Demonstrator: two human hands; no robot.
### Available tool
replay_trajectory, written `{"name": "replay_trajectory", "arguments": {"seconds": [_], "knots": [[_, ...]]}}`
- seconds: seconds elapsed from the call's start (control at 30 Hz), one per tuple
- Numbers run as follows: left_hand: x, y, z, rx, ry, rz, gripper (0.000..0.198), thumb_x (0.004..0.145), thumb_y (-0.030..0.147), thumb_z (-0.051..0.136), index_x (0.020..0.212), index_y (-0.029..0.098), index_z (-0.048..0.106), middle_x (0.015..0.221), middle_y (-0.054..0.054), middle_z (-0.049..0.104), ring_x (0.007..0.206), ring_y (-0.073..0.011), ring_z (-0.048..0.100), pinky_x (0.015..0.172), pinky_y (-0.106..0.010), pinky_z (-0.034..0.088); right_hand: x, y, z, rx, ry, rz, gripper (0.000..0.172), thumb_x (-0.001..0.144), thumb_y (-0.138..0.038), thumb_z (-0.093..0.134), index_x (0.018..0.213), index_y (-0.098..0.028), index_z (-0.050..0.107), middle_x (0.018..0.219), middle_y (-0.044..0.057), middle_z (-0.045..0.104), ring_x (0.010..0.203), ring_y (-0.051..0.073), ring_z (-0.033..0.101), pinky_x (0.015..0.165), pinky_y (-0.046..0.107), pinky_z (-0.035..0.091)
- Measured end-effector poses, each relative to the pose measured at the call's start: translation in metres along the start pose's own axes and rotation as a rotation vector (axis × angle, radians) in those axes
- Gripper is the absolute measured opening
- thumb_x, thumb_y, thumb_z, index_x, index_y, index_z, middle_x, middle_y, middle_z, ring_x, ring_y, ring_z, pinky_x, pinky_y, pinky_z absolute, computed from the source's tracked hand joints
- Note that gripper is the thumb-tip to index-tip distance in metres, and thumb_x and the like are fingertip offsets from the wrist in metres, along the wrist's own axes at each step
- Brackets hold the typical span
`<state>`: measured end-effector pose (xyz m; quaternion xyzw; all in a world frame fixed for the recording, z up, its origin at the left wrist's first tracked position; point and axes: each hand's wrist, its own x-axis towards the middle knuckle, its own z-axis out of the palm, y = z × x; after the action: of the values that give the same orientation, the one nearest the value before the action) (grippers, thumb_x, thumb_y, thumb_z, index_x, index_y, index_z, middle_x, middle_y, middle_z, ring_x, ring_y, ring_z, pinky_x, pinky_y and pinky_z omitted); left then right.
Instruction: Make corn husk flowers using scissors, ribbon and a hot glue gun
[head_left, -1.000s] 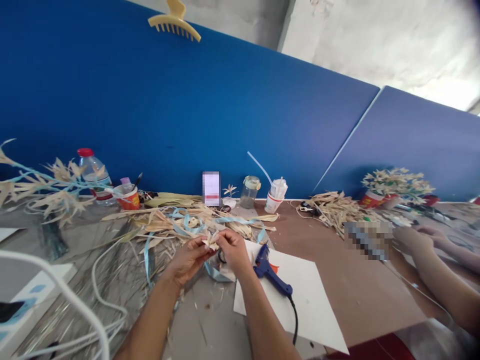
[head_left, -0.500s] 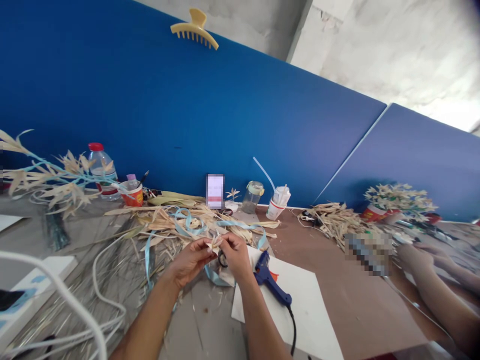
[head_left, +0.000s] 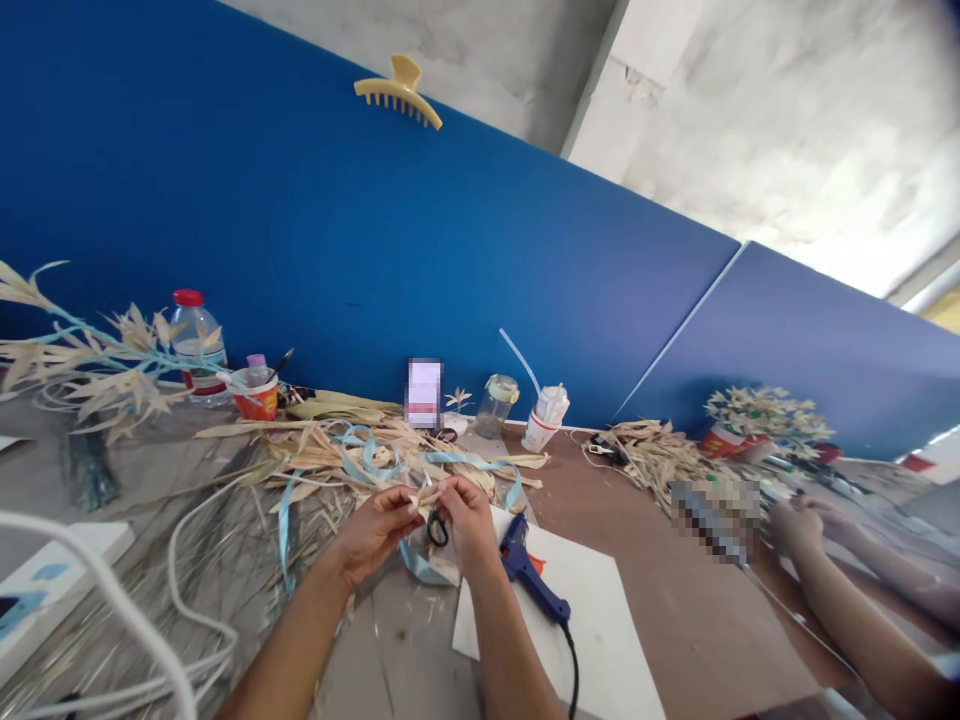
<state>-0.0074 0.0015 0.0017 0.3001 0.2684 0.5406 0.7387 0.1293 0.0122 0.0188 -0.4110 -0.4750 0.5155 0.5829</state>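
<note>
My left hand [head_left: 373,530] and my right hand [head_left: 465,515] meet above the table, both pinching a small pale straw piece [head_left: 424,494]. Under them lie black scissor handles [head_left: 436,527] and a loop of light blue ribbon [head_left: 417,566]. A blue glue gun [head_left: 529,576] rests on a white sheet [head_left: 600,610] just right of my right wrist. Behind my hands spreads a pile of dry straw leaves and blue ribbon [head_left: 360,455].
A blue partition [head_left: 375,240] backs the table, with a yellow hair claw [head_left: 399,90] on its top edge. Water bottle [head_left: 190,345], red cup [head_left: 255,395], glass jar [head_left: 498,405] and paper cup [head_left: 546,418] line the back. Another person's hands [head_left: 806,525] work at right. A white cable [head_left: 127,610] crosses at left.
The view has tilted and shifted a little. My hands stay together on the straw piece, fingers working it; the scissor handles now show beneath them.
</note>
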Motion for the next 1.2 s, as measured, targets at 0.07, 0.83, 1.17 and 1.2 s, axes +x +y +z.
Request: {"name": "replay_trajectory", "arguments": {"seconds": [0.07, 0.83, 1.17, 1.2], "knots": [[0.001, -0.001, 0.000, -0.006, 0.030, -0.002, 0.023, 0.054, 0.017, 0.088, 0.068, 0.014, 0.069, 0.067, 0.000, 0.067, 0.066, -0.0114, 0.062, 0.071, -0.023, 0.050, 0.001, 0.001, -0.001, 0.035, 0.042, -0.002, 0.026, 0.066, -0.042, 0.065, 0.058, -0.018, 0.058, 0.048, -0.005, 0.046, 0.045, 0.008, 0.035, 0.046, 0.022, 0.028], [0.007, -0.006, -0.002, 0.201, 0.043, 0.165, 0.037, 0.048, 0.040, 0.086, 0.069, 0.016, 0.066, 0.059, 0.003, 0.060, 0.057, -0.0095, 0.044, 0.059, -0.024, 0.034, -0.056, -0.034, -0.122, -1.409, 0.017, 0.035, 0.040, 0.073, -0.020, 0.056, 0.112, -0.014, 0.063, 0.118, 0.016, 0.058, 0.107, 0.028, 0.060, 0.092, 0.034, 0.044], [0.000, 0.001, 0.006, 0.218, 0.036, 0.143, 0.036, 0.045, 0.036, 0.087, 0.068, 0.017, 0.066, 0.059, 0.005, 0.055, 0.057, -0.0092, 0.042, 0.057, -0.024, 0.032, -0.067, -0.021, -0.122, -1.490, -0.065, 0.129, 0.041, 0.070, -0.007, 0.054, 0.111, -0.010, 0.061, 0.109, 0.016, 0.055, 0.094, 0.027, 0.064, 0.084, 0.034, 0.047], [0.000, 0.000, 0.005, 0.215, 0.032, 0.143, 0.036, 0.045, 0.036, 0.087, 0.068, 0.017, 0.067, 0.059, 0.005, 0.055, 0.057, -0.0091, 0.042, 0.058, -0.024, 0.032, -0.066, -0.020, -0.124, -1.478, -0.064, 0.113, 0.035, 0.070, -0.006, 0.052, 0.103, -0.009, 0.062, 0.107, 0.016, 0.056, 0.093, 0.026, 0.064, 0.084, 0.034, 0.047]]}}
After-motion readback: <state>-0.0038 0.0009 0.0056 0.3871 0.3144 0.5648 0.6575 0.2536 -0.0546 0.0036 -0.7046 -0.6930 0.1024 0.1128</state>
